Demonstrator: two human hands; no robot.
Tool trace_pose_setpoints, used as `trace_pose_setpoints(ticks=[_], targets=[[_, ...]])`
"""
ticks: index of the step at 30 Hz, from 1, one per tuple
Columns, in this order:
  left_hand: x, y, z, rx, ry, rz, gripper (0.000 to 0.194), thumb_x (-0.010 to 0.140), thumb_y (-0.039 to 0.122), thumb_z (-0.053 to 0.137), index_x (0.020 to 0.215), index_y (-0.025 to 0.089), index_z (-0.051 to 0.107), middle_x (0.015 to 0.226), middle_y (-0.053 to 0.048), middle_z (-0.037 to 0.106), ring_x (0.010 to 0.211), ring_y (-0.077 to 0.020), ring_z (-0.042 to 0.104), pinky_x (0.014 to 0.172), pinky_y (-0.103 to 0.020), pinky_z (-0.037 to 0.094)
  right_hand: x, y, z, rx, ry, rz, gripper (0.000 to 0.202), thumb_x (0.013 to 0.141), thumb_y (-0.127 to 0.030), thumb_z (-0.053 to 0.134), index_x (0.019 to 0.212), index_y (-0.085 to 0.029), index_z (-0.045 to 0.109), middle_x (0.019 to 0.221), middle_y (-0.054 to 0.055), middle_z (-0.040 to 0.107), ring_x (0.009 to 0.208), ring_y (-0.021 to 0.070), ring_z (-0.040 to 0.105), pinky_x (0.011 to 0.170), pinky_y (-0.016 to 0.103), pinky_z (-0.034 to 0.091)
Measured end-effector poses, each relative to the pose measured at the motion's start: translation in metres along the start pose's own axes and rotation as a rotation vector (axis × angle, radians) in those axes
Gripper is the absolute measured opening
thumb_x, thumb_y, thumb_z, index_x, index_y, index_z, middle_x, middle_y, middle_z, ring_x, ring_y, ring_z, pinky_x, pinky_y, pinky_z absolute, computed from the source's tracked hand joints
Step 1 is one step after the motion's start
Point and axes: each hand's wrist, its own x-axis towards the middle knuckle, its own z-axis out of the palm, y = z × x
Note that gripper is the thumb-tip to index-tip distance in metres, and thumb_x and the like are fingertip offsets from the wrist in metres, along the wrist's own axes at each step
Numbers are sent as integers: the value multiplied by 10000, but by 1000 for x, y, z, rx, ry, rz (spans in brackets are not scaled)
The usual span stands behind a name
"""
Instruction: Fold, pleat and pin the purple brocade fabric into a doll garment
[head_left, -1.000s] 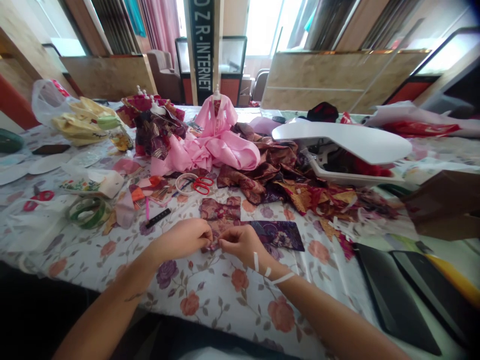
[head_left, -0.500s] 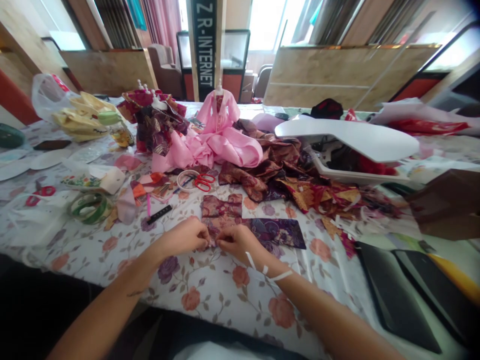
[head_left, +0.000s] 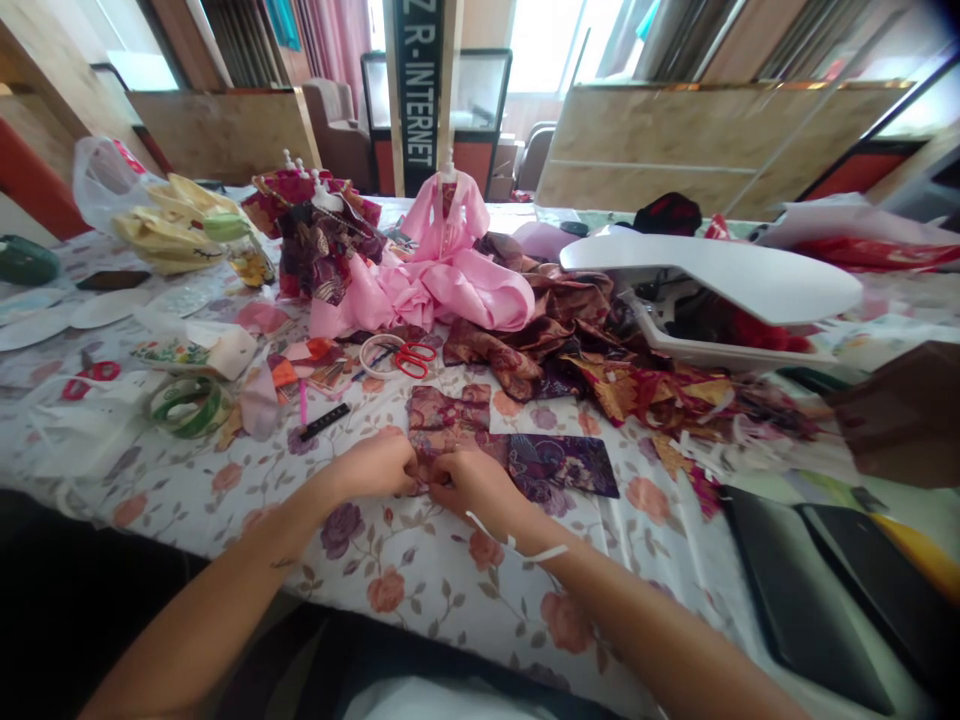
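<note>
A patterned fabric piece (head_left: 450, 410) in reddish brown lies flat on the floral tablecloth (head_left: 442, 640), with a dark purple patterned strip (head_left: 566, 465) reaching out to its right. My left hand (head_left: 381, 462) has its fingers pinched at the fabric's near left edge. Close beside it, my right hand (head_left: 472, 482) is closed with the fingertips on the same edge. What lies between the fingertips is mostly hidden by the hands. White strips (head_left: 514, 545) cling around my right wrist.
Red-handled scissors (head_left: 414, 360), a roll of tape (head_left: 187, 405) and a black snap strip (head_left: 325, 421) lie beyond my hands. Behind stand small dress forms, one in a pink gown (head_left: 450, 215). Fabric scraps (head_left: 652, 395) and a black folder (head_left: 795, 590) are at right.
My right hand has turned and curled further at the fabric edge, and the white strips on its wrist have shifted. The whole view has moved slightly. The fabric stays in place.
</note>
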Motion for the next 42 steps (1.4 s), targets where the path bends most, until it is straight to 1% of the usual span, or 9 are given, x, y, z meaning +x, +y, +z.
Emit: trace_pose_setpoints(ticks=[8, 14, 16, 20, 24, 30, 33, 38, 42], targets=[[0, 8, -7, 68, -20, -42, 100, 620, 263, 610, 562, 186, 637, 534, 4, 550, 526, -143, 494, 503, -246, 302, 9, -7, -5, -85, -46, 26, 83, 672, -199, 621, 651, -196, 702, 671, 59, 675, 643, 197, 576, 527, 263, 296], [-1, -2, -4, 117, 57, -134, 223, 603, 395, 697, 600, 191, 608, 541, 13, 519, 546, -153, 490, 537, -252, 303, 14, 5, -10, -72, -29, -7, 23, 645, -188, 661, 635, -178, 679, 643, 43, 650, 641, 168, 559, 557, 246, 310], [-3, -6, 4, 75, 149, -98, 196, 618, 359, 701, 676, 192, 614, 637, 9, 551, 619, -163, 510, 565, -252, 322, 14, 10, -12, -77, -7, -7, 68, 635, -228, 708, 627, -171, 672, 665, 50, 651, 692, 179, 563, 596, 248, 327], [-10, -12, 23, -149, 323, 115, 49, 679, 168, 638, 725, 187, 640, 813, -13, 536, 816, -177, 513, 696, -257, 387, 14, 16, -10, -97, 12, 31, 161, 602, -295, 771, 641, -179, 667, 715, 50, 640, 770, 198, 553, 671, 259, 344], [-15, -16, 35, -269, 395, 225, 162, 718, 98, 598, 739, 202, 721, 815, -19, 475, 867, -178, 489, 781, -278, 403, 15, 18, -7, -97, 5, 44, 229, 577, -343, 797, 649, -184, 648, 766, 43, 614, 794, 197, 533, 708, 265, 345], [-16, -23, 40, -222, 422, 215, 154, 759, 169, 643, 802, 249, 768, 756, -8, 450, 785, -165, 477, 728, -289, 398, 14, 20, -6, -68, 13, 62, 229, 595, -342, 785, 670, -181, 640, 799, 40, 589, 799, 190, 512, 697, 257, 339], [-20, -26, 46, -171, 470, 207, 144, 783, 202, 652, 830, 272, 768, 761, -13, 469, 801, -177, 475, 745, -312, 392, 14, 20, -8, -46, 13, 62, 220, 600, -339, 780, 693, -184, 653, 816, 43, 586, 807, 195, 509, 689, 259, 334], [-34, -26, 59, -82, 557, 245, 237, 869, 206, 557, 979, 316, 735, 891, -46, 521, 879, -208, 470, 795, -365, 381, 13, 24, -12, -19, -12, 47, 165, 630, -293, 758, 721, -188, 669, 816, 42, 589, 817, 199, 515, 693, 262, 334], [-41, -24, 62, -80, 551, 244, 283, 890, 193, 508, 1054, 307, 709, 914, -57, 523, 894, -211, 472, 818, -373, 395, 10, 22, -12, -21, -16, 46, 148, 692, -304, 724, 744, -183, 657, 843, 46, 591, 860, 204, 518, 732, 272, 336]])
